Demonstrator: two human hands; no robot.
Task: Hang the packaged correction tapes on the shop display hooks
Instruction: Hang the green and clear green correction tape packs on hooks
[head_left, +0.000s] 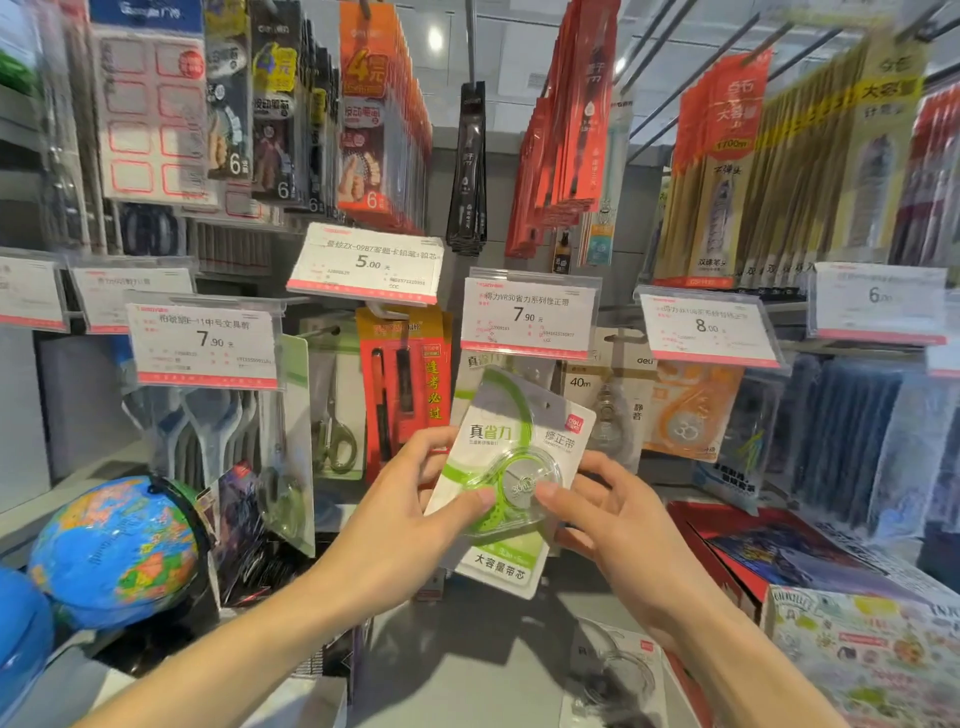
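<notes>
A green and white packaged correction tape (511, 457) is held up in front of the display, tilted a little to the right. My left hand (410, 514) grips its left edge, thumb on the clear blister. My right hand (602, 519) pinches the right side, thumb on the blister too. The pack's hang hole sits just below the 7.90 price tag (527, 314) of the correction tape hook. Behind that tag hang more correction tape packs (605, 400). Another grey correction tape pack (618, 670) lies on the shelf below my right arm.
Scissors packs (332, 415) and a red pen pack (402, 384) hang to the left. An orange correction tape pack (691, 410) hangs to the right. A globe (117, 545) stands at lower left. Boxes (857, 644) fill the lower right. Price tags jut out in front of every hook.
</notes>
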